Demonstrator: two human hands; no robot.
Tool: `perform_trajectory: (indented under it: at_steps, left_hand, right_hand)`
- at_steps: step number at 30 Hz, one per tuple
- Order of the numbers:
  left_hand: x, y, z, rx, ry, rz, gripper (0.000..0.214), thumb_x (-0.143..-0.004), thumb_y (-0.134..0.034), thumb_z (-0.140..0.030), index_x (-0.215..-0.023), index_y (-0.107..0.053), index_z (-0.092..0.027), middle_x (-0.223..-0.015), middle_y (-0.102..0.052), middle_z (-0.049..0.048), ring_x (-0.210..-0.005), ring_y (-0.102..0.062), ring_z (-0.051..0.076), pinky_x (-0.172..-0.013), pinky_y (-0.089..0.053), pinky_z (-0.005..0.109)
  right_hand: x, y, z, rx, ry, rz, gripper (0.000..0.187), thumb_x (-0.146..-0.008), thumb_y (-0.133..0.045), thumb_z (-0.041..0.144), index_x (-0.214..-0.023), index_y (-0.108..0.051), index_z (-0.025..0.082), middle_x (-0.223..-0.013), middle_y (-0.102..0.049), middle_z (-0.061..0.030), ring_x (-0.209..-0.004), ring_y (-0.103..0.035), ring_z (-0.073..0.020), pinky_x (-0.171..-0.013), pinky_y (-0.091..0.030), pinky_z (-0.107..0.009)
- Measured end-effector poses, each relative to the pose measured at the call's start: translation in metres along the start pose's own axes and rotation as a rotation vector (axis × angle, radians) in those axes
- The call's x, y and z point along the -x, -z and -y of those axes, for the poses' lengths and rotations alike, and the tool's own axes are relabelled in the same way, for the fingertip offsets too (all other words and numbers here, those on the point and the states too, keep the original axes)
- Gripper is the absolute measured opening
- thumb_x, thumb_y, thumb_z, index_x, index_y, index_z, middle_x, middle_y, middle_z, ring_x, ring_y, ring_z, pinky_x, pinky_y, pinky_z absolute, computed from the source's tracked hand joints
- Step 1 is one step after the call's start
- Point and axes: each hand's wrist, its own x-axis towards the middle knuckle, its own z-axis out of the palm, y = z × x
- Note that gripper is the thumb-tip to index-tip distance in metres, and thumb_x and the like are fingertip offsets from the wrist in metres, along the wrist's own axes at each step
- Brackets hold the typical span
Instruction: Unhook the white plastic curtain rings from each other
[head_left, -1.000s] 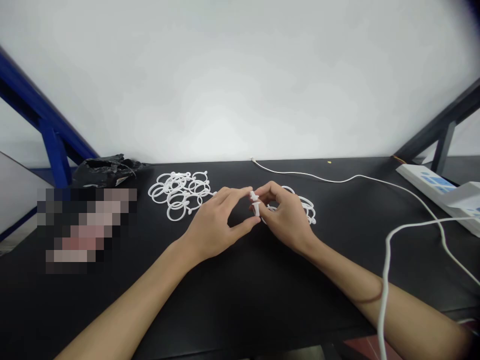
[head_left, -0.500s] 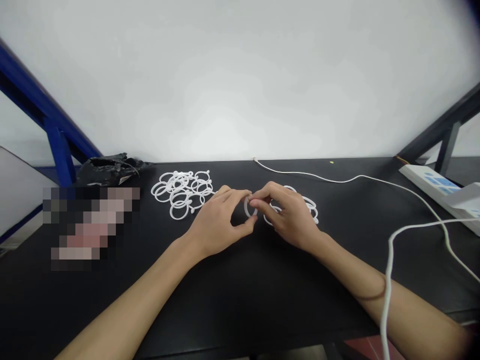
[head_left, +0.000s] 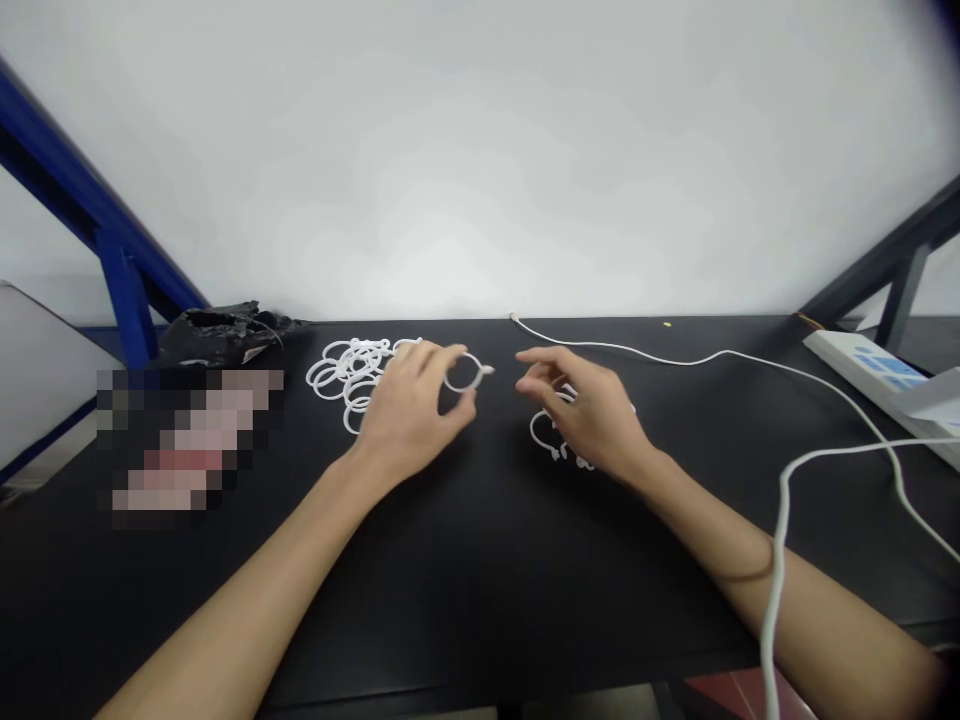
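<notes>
My left hand [head_left: 409, 410] pinches a thin white plastic ring [head_left: 463, 389] between thumb and fingers, with the ring's small knobbed end pointing right. Behind and left of that hand lies a pile of similar white rings [head_left: 327, 392], partly hidden by it. My right hand [head_left: 581, 405] is empty, its thumb and fingers apart, over a smaller group of white rings [head_left: 537, 430]. The hand covers much of this group.
Both hands are over a black table [head_left: 465, 590] against a white wall. A white cable [head_left: 645, 357] runs along the back and right. At left are a crumpled black plastic bag [head_left: 206, 335] and a blurred patch; a white box [head_left: 862, 370] stands at right.
Both hands were on one ring at the middle. My right hand has let go and its fingers have parted; my left hand has moved left with the ring.
</notes>
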Motion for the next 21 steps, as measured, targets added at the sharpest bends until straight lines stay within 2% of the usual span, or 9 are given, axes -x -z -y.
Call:
perform_trajectory:
  at_steps: [3,6,8,10,13,18,21]
  left_hand:
    - [-0.002,0.005,0.022,-0.249,0.235,-0.038,0.044,-0.088,-0.049,-0.035,-0.124,-0.059,-0.013,-0.111,-0.061,0.0157,-0.107,-0.051,0.035,-0.093,-0.044,0.051]
    - [-0.001,0.009,0.04,-0.37,0.38,0.014,0.049,-0.088,-0.047,-0.038,-0.128,-0.058,-0.011,-0.117,-0.06,0.0201,-0.111,-0.048,0.041,-0.09,-0.043,0.056]
    - [0.0,0.009,0.045,-0.378,0.405,0.033,0.051,-0.088,-0.047,-0.038,-0.131,-0.056,-0.011,-0.122,-0.058,0.0215,-0.115,-0.046,0.043,-0.091,-0.041,0.057]
    - [0.001,0.009,0.044,-0.363,0.383,0.022,0.052,-0.089,-0.047,-0.039,-0.132,-0.055,-0.011,-0.126,-0.056,0.0218,-0.116,-0.045,0.043,-0.092,-0.04,0.058]
    - [0.001,0.006,0.034,-0.311,0.287,-0.008,0.049,-0.09,-0.046,-0.037,-0.132,-0.056,-0.014,-0.128,-0.057,0.0179,-0.115,-0.045,0.041,-0.094,-0.039,0.058]
    - [0.001,-0.001,0.016,-0.109,0.066,0.034,0.042,-0.093,-0.046,-0.034,-0.13,-0.057,-0.017,-0.122,-0.06,0.011,-0.114,-0.046,0.031,-0.1,-0.039,0.051]
    - [0.003,-0.003,0.007,0.029,-0.025,0.088,0.04,-0.095,-0.047,-0.035,-0.129,-0.057,-0.018,-0.121,-0.061,0.0084,-0.115,-0.046,0.027,-0.103,-0.039,0.046]
  right_hand:
    - [-0.007,0.012,-0.017,0.375,-0.026,-0.084,0.023,-0.092,-0.052,0.035,-0.102,-0.067,0.019,-0.091,-0.07,-0.0069,-0.087,-0.061,-0.0223,-0.078,-0.048,-0.037]
    - [-0.011,0.023,-0.033,0.651,-0.132,-0.015,0.028,-0.092,-0.049,0.036,-0.098,-0.069,0.017,-0.097,-0.069,-0.0118,-0.095,-0.058,-0.0296,-0.081,-0.046,-0.043]
    - [-0.012,0.027,-0.04,0.708,-0.197,0.071,0.031,-0.09,-0.05,0.039,-0.098,-0.069,0.017,-0.099,-0.068,-0.014,-0.097,-0.058,-0.032,-0.081,-0.045,-0.045]
    - [-0.011,0.028,-0.045,0.704,-0.223,0.136,0.029,-0.087,-0.053,0.04,-0.095,-0.069,0.018,-0.098,-0.068,-0.014,-0.096,-0.06,-0.0317,-0.078,-0.046,-0.044]
    - [-0.011,0.027,-0.047,0.66,-0.213,0.151,0.018,-0.085,-0.054,0.033,-0.085,-0.067,0.02,-0.092,-0.068,-0.0104,-0.087,-0.061,-0.0268,-0.071,-0.045,-0.038]
    - [-0.012,0.024,-0.04,0.566,-0.144,0.02,0.015,-0.088,-0.051,0.026,-0.08,-0.063,0.021,-0.086,-0.067,-0.0057,-0.076,-0.06,-0.0205,-0.067,-0.043,-0.033]
    - [-0.01,0.018,-0.026,0.396,-0.078,-0.073,0.013,-0.088,-0.054,0.026,-0.083,-0.064,0.021,-0.082,-0.068,-0.0037,-0.074,-0.06,-0.0181,-0.069,-0.045,-0.032]
